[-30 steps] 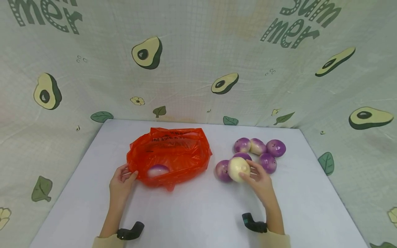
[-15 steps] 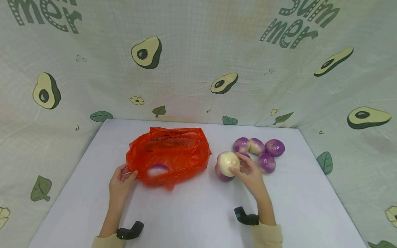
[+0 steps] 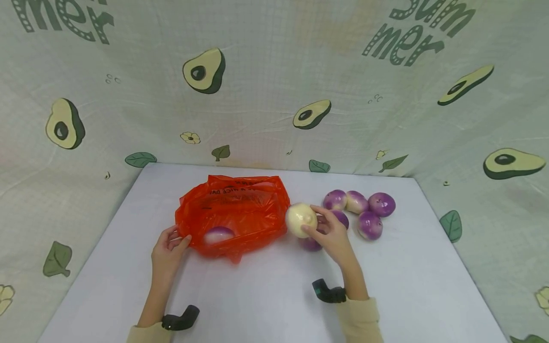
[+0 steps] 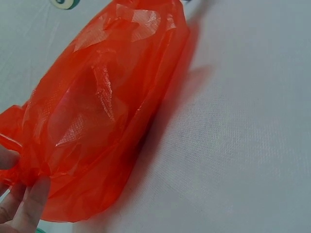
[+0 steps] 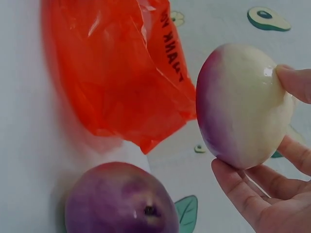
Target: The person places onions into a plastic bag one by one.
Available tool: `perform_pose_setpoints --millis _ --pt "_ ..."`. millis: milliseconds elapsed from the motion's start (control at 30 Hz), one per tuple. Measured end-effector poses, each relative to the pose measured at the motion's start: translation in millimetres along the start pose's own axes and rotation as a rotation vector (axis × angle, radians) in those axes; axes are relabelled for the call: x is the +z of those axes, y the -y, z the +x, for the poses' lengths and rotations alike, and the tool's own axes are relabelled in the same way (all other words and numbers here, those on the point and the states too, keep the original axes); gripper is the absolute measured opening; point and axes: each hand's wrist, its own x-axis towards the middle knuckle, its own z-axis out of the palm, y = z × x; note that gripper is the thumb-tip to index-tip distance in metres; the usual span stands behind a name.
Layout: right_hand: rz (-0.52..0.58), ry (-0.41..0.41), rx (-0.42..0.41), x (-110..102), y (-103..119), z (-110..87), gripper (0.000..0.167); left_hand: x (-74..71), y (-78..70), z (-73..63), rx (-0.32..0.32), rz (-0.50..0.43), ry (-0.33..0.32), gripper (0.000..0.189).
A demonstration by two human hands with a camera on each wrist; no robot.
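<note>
My right hand (image 3: 332, 236) grips a purple-and-white turnip (image 3: 301, 220) between thumb and fingers, its pale side facing the head camera. That turnip is held up at the right edge of a red plastic bag (image 3: 244, 207); the right wrist view shows its purple side turned toward the bag. My left hand (image 3: 168, 247) pinches the bag's rim at its left end, with the fingertips bunching the thin plastic in the left wrist view. The bag lies with its mouth spread wide. Inside it, near the front, sits another turnip (image 3: 218, 235), partly covered by the bag's front side.
Several more turnips lie on the white table (image 3: 257, 295) right of the bag. One turnip (image 3: 310, 244) is partly hidden below the held one, and another turnip (image 3: 370, 225) lies farther right. An avocado-print cloth (image 3: 257, 95) hangs behind the table.
My right hand has carried the turnip leftward, from above the other turnips to the bag's right edge. The left hand and the bag have stayed in place.
</note>
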Motion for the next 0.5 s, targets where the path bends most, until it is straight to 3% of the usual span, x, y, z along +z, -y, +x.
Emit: perform_pose_setpoints --millis 500 --pt "-0.024 0.06 0.011 24.6 11.2 11.0 0.059 0.2 0.8 -0.1 0.007 0.012 -0.012 0.047"
